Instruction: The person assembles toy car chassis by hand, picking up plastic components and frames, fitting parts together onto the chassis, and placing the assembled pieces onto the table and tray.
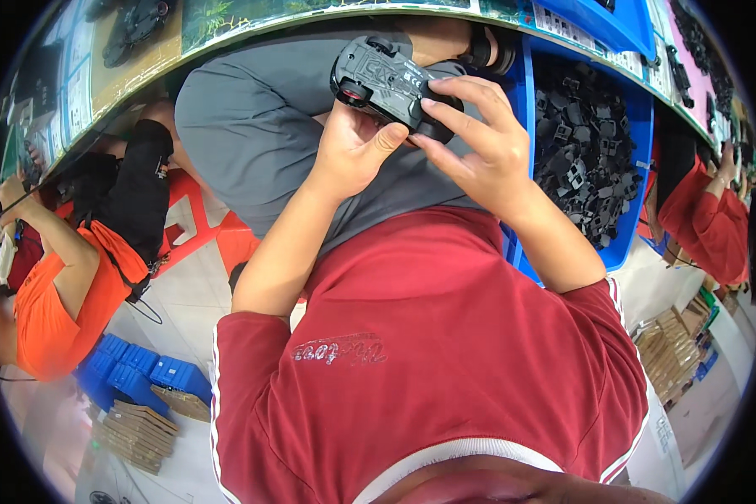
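Left hand (350, 156) under car (384, 81), right (493, 149) atop

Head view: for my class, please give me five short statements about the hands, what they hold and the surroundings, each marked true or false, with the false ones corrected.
1. The left hand and the right hand both touch the black toy car. True.
2. The toy car is held with its roof toward the camera. False: its underside faces the camera.
3. A blue bin of small dark parts is on the person's right. True.
4. The co-worker on the person's left wears a green shirt. False: that shirt is orange.
5. The person's red shirt has a white collar. True.
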### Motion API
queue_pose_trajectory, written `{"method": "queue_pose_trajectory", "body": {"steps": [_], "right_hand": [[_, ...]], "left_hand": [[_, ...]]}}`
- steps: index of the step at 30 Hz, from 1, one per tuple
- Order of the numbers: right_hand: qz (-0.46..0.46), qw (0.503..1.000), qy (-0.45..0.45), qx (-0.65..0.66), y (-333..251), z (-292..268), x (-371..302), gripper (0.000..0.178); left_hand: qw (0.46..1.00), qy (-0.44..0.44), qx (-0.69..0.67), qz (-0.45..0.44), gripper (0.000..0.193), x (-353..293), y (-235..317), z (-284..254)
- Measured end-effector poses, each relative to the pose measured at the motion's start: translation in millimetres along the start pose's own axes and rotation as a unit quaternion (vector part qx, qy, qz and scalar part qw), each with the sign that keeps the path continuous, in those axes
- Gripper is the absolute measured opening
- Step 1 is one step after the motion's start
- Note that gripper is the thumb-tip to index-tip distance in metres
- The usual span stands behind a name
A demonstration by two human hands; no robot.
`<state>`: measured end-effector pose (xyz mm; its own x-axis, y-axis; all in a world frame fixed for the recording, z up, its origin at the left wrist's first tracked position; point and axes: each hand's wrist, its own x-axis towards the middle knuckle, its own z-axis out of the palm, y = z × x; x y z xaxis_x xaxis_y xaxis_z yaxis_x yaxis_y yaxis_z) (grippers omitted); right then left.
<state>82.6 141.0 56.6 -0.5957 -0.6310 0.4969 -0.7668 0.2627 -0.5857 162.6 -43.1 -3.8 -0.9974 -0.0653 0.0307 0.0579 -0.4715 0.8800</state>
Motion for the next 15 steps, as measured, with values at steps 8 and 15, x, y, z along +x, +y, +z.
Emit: {"method": "queue_pose_trajectory", "body": {"steps": [8,15], "right_hand": [[0.003,0.999,-0.027,0.036,-0.4,-3.6,2.7,0.049],[0.002,0.997,-0.071,0.026,-2.8,-0.5,1.7,0.055]], "left_hand": [[1.0,0.022,-0.008,0.003,0.06,-6.6,5.8,5.4],[1.0,0.028,-0.008,0.004,0.048,-7.4,5.7,1.2]]}}
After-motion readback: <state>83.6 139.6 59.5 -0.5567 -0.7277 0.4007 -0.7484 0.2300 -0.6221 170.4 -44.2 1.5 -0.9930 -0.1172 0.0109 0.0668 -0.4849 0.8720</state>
